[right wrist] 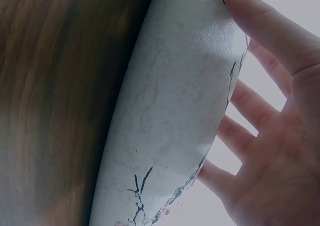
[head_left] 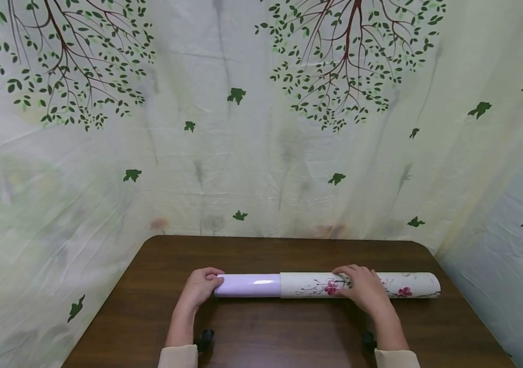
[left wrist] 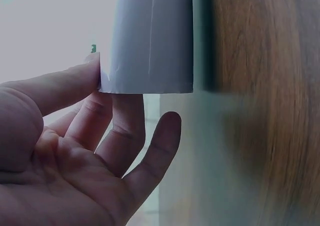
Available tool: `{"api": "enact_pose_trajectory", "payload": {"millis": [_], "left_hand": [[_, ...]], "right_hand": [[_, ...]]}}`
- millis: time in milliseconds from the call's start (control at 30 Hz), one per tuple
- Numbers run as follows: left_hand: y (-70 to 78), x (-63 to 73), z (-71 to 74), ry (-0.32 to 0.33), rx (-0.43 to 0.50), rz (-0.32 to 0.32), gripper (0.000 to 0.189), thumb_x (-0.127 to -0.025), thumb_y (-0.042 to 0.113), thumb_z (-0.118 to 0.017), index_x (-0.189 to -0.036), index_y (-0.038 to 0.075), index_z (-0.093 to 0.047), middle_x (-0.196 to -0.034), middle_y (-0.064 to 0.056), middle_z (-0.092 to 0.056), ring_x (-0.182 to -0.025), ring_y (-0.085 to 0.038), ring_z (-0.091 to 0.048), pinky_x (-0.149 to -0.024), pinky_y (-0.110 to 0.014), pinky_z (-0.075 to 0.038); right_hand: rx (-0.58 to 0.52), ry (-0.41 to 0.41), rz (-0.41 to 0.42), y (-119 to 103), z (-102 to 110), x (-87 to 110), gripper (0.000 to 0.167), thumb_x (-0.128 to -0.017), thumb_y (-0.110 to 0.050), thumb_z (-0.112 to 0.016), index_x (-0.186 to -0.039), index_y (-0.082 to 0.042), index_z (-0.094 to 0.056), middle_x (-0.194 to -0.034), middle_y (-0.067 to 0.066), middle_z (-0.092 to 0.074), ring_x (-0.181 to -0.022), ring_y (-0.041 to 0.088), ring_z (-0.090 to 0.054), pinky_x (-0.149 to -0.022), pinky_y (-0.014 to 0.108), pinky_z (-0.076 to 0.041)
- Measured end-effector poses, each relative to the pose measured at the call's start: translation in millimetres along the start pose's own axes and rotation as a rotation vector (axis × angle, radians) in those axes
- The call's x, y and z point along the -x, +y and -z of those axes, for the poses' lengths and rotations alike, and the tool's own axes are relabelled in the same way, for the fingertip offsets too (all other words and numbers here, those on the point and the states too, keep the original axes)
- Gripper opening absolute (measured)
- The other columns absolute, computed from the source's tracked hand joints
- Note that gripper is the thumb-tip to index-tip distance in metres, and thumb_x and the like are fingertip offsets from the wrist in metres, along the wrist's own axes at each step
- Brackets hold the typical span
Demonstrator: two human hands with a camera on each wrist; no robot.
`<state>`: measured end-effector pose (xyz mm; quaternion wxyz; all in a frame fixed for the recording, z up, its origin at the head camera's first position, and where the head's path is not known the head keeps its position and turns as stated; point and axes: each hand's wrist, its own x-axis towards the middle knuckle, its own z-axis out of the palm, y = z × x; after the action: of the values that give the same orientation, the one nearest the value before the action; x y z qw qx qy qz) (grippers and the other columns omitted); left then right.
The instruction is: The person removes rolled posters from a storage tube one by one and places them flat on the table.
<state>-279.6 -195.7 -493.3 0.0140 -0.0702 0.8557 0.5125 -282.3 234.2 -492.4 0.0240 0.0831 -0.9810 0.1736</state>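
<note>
- Lying left to right — one long roll (head_left: 307, 284).
- Lilac end (head_left: 248, 286): my left hand (head_left: 200, 286) pinches its rim.
- Floral length (head_left: 298, 282): my right hand (head_left: 365, 289) clasps its middle.

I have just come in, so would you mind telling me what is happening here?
A person is handling a long roll that runs sideways across the brown table. The left hand pinches the end of its lavender section, while the right hand grips its white, flower-patterned section. Whether these sections are one piece is unclear.
</note>
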Motion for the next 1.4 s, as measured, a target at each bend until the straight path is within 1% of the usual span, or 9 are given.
{"api": "enact_pose_trajectory", "payload": {"millis": [167, 533, 667, 767, 967, 1133, 1267, 1400], "left_hand": [[-2.0, -0.1, 4.4, -0.002, 0.002, -0.001, 0.024, -0.098, 0.01, -0.07, -0.117, -0.004, -0.074, -0.104, -0.017, -0.078, -0.091, -0.021, -0.066, -0.078, -0.029, -0.051], [-7.5, 0.1, 18.7, -0.006, -0.002, 0.018, 0.025, -0.1, 0.014, -0.069, -0.119, -0.002, -0.074, -0.108, -0.016, -0.078, -0.095, -0.021, -0.066, -0.081, -0.029, -0.049], [-8.7, -0.5, 22.3, -0.011, 0.004, 0.012, 0.026, -0.1, 0.014, -0.069, -0.12, -0.003, -0.073, -0.11, -0.018, -0.078, -0.097, -0.022, -0.067, -0.081, -0.029, -0.05], [-10.0, -0.5, 25.0, -0.017, 0.004, 0.013, 0.027, -0.101, 0.014, -0.068, -0.121, -0.004, -0.072, -0.112, -0.02, -0.077, -0.098, -0.023, -0.067, -0.083, -0.032, -0.052], [-11.9, 1.0, 31.8, -0.019, 0.001, 0.042, 0.028, -0.103, 0.016, -0.066, -0.123, -0.002, -0.072, -0.115, -0.019, -0.076, -0.102, -0.026, -0.066, -0.093, -0.042, -0.054], [-14.8, 1.0, 38.3, -0.014, 0.004, 0.046, 0.028, -0.103, 0.015, -0.066, -0.124, -0.002, -0.072, -0.115, -0.02, -0.077, -0.103, -0.027, -0.066, -0.092, -0.04, -0.052], [-18.8, 0.6, 42.9, -0.025, -0.004, 0.048, 0.03, -0.104, 0.016, -0.066, -0.126, -0.003, -0.071, -0.117, -0.021, -0.076, -0.104, -0.026, -0.067, -0.092, -0.039, -0.053], [-22.4, 2.1, 47.4, -0.029, -0.011, 0.044, 0.031, -0.104, 0.016, -0.065, -0.127, -0.004, -0.07, -0.12, -0.023, -0.075, -0.105, -0.026, -0.067, -0.095, -0.043, -0.054]], "right_hand": [[-0.006, 0.002, -0.005, 4, 2, 0.9, 0.043, -0.087, -0.027, -0.087, -0.128, -0.025, -0.074, -0.142, 0.014, -0.068, -0.136, 0.046, -0.057, -0.119, 0.077, -0.026], [-0.017, -0.001, -0.027, 13, 7, 3.9, 0.044, -0.087, -0.029, -0.087, -0.129, -0.024, -0.073, -0.144, 0.017, -0.066, -0.137, 0.048, -0.054, -0.119, 0.078, -0.024], [-0.021, -0.001, -0.034, 17, 9, 5.0, 0.045, -0.087, -0.028, -0.087, -0.13, -0.023, -0.073, -0.143, 0.017, -0.066, -0.137, 0.048, -0.054, -0.119, 0.078, -0.024], [-0.019, 0.001, -0.035, 19, 10, 5.3, 0.045, -0.087, -0.028, -0.087, -0.13, -0.023, -0.073, -0.143, 0.018, -0.066, -0.136, 0.049, -0.054, -0.119, 0.078, -0.025], [-0.016, 0.002, -0.036, 21, 11, 5.0, 0.046, -0.087, -0.028, -0.087, -0.131, -0.022, -0.073, -0.144, 0.02, -0.066, -0.137, 0.051, -0.054, -0.118, 0.078, -0.026], [-0.014, -0.003, -0.052, 23, 13, 5.3, 0.045, -0.088, -0.028, -0.086, -0.131, -0.022, -0.073, -0.145, 0.022, -0.065, -0.137, 0.051, -0.053, -0.118, 0.077, -0.026], [-0.011, -0.007, -0.061, 27, 15, 5.2, 0.045, -0.088, -0.029, -0.086, -0.13, -0.023, -0.073, -0.144, 0.022, -0.065, -0.136, 0.051, -0.054, -0.118, 0.078, -0.027], [-0.006, -0.011, -0.069, 32, 14, 5.8, 0.045, -0.089, -0.03, -0.085, -0.131, -0.023, -0.072, -0.144, 0.023, -0.065, -0.136, 0.051, -0.054, -0.117, 0.079, -0.027]]}}
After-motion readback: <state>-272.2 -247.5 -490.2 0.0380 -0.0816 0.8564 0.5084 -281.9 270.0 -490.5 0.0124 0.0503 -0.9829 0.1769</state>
